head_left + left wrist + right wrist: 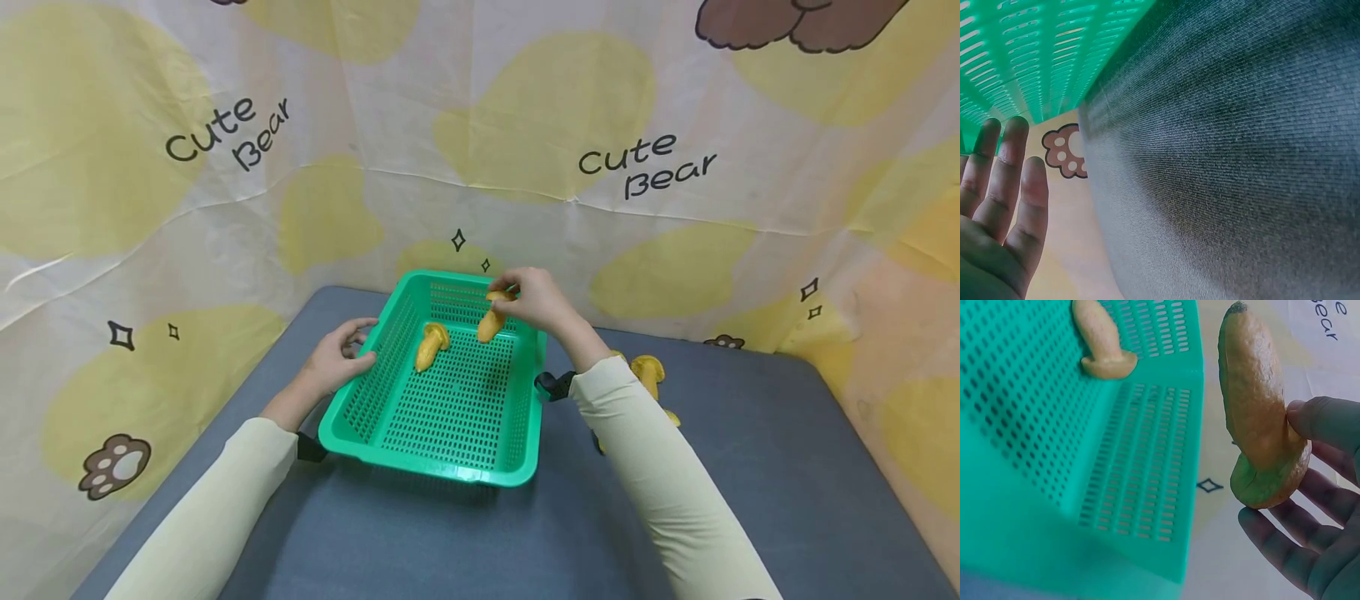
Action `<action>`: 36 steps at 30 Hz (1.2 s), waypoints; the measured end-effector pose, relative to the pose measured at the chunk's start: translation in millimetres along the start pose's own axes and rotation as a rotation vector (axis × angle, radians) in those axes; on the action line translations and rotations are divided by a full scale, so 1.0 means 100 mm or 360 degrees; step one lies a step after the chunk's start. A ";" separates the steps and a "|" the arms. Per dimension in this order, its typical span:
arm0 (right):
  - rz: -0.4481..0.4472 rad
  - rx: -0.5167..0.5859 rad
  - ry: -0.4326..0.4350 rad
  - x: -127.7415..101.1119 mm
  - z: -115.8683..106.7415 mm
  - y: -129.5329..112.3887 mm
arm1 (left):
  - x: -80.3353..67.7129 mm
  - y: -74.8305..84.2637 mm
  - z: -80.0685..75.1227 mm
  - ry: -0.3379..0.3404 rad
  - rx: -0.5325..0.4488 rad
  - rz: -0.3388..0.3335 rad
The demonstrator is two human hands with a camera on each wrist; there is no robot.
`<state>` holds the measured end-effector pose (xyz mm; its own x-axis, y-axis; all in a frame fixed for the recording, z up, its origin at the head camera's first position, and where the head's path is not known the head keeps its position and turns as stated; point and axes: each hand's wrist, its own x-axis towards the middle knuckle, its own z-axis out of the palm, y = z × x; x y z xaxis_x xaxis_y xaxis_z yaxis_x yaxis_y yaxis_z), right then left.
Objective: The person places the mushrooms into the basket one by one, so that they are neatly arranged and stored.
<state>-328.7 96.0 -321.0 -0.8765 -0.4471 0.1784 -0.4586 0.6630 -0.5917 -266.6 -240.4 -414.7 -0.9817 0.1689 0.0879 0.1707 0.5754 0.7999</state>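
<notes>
A green plastic basket [431,472] with slotted walls stands on the table, and one yellow-brown mushroom [430,348] lies on its floor toward the left. My right hand [532,298] pinches a second mushroom [491,323] over the basket's far right part. In the right wrist view this mushroom [1254,394] has its thick stem pointing up and its cap at the lower end, between thumb and fingers. My left hand [337,358] is at the basket's left rim, fingers extended. The left wrist view shows those fingers [1007,162] alongside the slotted wall.
More mushrooms [648,372] lie on the table right of the basket, partly hidden behind my right forearm. The grey table [772,442] extends to the right and toward me. A printed cloth [517,125] hangs behind and along the sides.
</notes>
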 end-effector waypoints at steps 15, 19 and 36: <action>0.0094 0.0219 0.0012 0.15 0.31 -0.04 | -0.01 -0.01 -0.01 -0.0016 -0.0011 0.0007; 0.0127 0.0265 0.0007 0.19 0.40 -0.03 | -0.01 -0.01 0.00 -0.0014 0.0000 0.0003; 0.0223 0.0269 0.0007 0.27 0.70 0.00 | 0.02 -0.03 0.01 -0.0003 -0.0010 0.0026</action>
<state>-342.3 41.7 -371.3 -0.9308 -0.3546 0.0882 -0.3013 0.6083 -0.7343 -268.9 -240.9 -417.6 -0.9786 0.1799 0.1000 0.1862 0.5672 0.8022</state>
